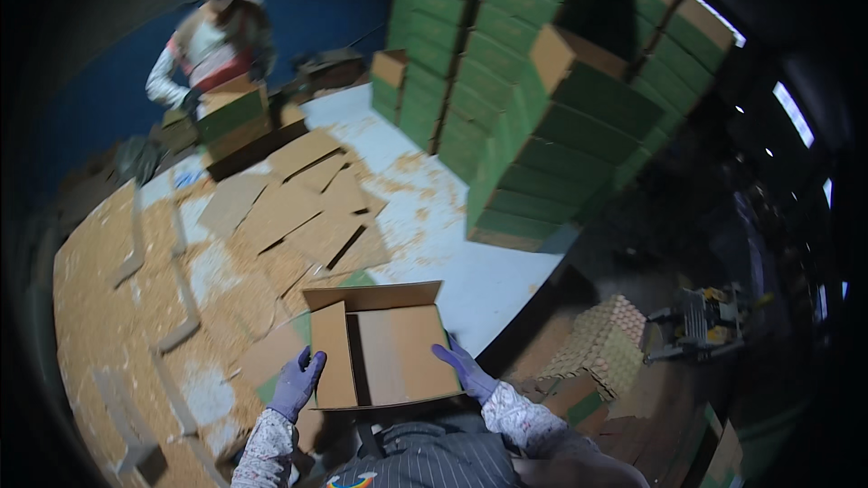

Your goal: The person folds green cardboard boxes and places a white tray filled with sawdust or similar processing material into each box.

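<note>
In front of my body I hold an open cardboard box [333,357], brown inside with green showing at its sides. Its far flap stands up and the left flap leans inward. No contents show inside it. My left hand [298,384], in a purple glove, grips the left side with the thumb near the edge. On the opposite side my right hand [466,370], gloved the same way, has its thumb over the rim; its other fingers are partly hidden behind the wall.
Flat cardboard pieces [289,208] lie on the table [420,258] among wood shavings. Tall stacks of green boxes [542,145] stand on the right. A co-worker [217,45] handles another box [233,122] at the far left. Egg trays [597,343] are piled low at right.
</note>
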Tool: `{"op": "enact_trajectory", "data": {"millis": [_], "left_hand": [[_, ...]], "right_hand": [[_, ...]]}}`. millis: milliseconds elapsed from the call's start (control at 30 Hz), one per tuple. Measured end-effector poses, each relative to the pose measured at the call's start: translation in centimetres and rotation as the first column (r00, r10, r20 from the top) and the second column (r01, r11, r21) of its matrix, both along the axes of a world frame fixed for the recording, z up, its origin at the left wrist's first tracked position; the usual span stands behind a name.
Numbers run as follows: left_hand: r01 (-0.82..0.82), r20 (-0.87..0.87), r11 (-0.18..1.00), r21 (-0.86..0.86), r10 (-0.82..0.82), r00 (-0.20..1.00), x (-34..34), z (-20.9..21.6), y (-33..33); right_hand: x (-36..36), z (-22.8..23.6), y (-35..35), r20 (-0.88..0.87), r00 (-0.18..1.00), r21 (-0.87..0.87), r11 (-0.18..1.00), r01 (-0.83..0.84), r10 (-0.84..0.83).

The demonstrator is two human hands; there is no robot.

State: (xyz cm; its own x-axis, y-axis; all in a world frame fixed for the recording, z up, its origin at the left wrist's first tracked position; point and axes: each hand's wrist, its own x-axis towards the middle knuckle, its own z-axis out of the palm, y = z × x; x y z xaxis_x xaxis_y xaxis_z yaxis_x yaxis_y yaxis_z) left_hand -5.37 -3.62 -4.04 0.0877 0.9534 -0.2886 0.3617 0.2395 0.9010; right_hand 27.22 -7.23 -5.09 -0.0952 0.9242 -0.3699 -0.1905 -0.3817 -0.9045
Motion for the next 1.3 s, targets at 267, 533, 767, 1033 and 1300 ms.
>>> {"op": "enact_trajectory", "data": {"millis": [267,533,767,1033,1300], "left_hand": [[0.154,0.511,0.908,0.390,-0.352,0.784,23.9,15.5,17.3],[0.602,-0.176,0.736,0.309,-0.578,0.797,38.9,29.4,32.9],[0.586,0.721,0.774,0.239,-0.546,0.426,44.8,21.9,41.0],[0.349,0.541,0.773,0.529,-0.624,0.564,38.7,20.7,39.2],[0.321,-0.245,0.899,0.299,-0.253,0.936,21.7,9.1,12.1]], "right_hand": [[30.7,10.4,-8.2,-0.535,0.566,0.163,0.580,0.798,-0.628],[51.1,29.9,5.5,-0.639,0.597,0.505,0.322,0.801,-0.484],[47.7,35.9,19.7,0.102,0.934,0.562,0.795,0.229,-0.341],[39.7,33.1,26.6,-0.522,0.823,0.475,0.725,0.499,-0.224],[34.0,-4.5,14.6,0.538,0.694,0.166,0.867,0.469,-0.478]]}}
